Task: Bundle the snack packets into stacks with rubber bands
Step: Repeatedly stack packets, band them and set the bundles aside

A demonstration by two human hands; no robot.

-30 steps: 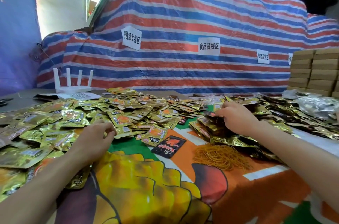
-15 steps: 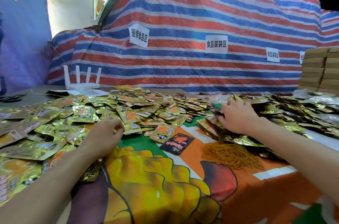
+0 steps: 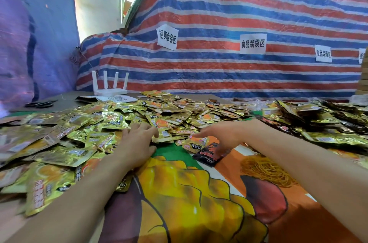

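Head view, contents. Loose heap of gold foil snack packets (image 3: 119, 121): spread across the surface, left of and beyond the tangled pile of tan rubber bands (image 3: 266, 171). Second lot of darker gold packets (image 3: 318, 123): beyond and right of the bands. Single black packet with red print (image 3: 209, 156): just left of the bands. Left hand (image 3: 137, 143): flat, fingers straight, resting on the heap's near edge, well left of the bands, holding nothing. Right hand (image 3: 217, 137): fingers outstretched, tips touching the black packet and an orange-fronted gold packet (image 3: 196, 142), nothing gripped. Printed orange-and-yellow cloth (image 3: 179, 193): under the bands. White four-antenna router (image 3: 109, 87) and red-and-blue striped tarpaulin (image 3: 219, 13): far beyond.
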